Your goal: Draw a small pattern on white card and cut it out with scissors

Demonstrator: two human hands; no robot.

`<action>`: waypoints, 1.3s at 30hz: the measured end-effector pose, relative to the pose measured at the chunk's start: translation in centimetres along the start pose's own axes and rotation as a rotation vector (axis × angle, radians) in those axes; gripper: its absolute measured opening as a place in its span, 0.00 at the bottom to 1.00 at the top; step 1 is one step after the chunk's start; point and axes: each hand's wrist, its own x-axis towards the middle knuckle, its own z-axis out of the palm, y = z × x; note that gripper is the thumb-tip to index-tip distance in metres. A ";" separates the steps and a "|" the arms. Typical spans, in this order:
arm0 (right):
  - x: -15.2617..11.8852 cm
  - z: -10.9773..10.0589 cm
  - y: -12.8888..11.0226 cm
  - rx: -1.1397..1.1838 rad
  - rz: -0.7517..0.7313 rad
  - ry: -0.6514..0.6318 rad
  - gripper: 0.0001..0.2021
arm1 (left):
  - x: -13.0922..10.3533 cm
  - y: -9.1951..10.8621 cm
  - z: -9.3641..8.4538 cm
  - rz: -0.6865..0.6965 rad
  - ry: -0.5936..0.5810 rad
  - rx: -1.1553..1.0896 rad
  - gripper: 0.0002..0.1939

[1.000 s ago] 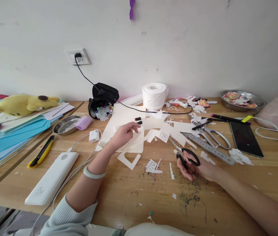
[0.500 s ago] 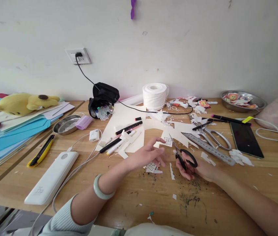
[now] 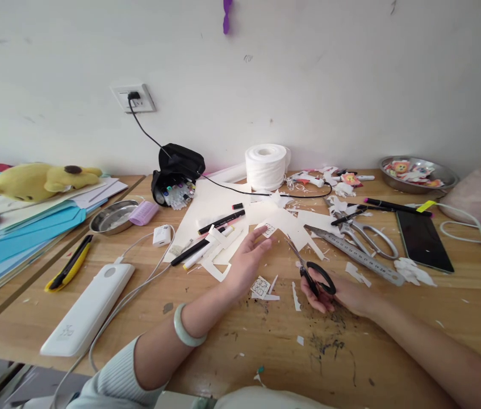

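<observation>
On a scrap-strewn tabletop (image 3: 257, 341), the left hand (image 3: 244, 258), its grip unclear, has brought a line-drawn paper square (image 3: 269, 229) nearer the tissue roll (image 3: 264, 170), seemingly clear of scissors (image 3: 305, 264) gripped by the right hand (image 3: 319, 292).

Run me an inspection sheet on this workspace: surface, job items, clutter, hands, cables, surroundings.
Surface: wooden tabletop, dark stains toward the near side.
Job items: black-handled scissors; two line-drawn paper pieces, the nearer flat on the table, the farther at the left fingertips.
Clutter: paper scraps, black marker, steel ruler, utility knife.
Left hand: open; contact with paper unclear.
Right hand: holding the scissors.
Cables: black cable from the wall socket; white cables beside the power bank.
Surroundings: white wall; yellow plush toy atop papers.
</observation>
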 end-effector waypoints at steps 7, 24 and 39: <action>-0.1 0.4 -0.3 0.012 0.016 -0.031 0.28 | 1.1 -0.2 -0.4 0.082 0.210 -0.002 0.18; 0.1 1.0 0.4 0.146 -0.006 -0.149 0.27 | -0.2 1.2 0.0 0.117 -0.052 0.263 0.24; 0.1 1.3 0.4 0.089 -0.092 -0.160 0.28 | -1.1 0.9 0.7 0.137 -0.170 0.276 0.22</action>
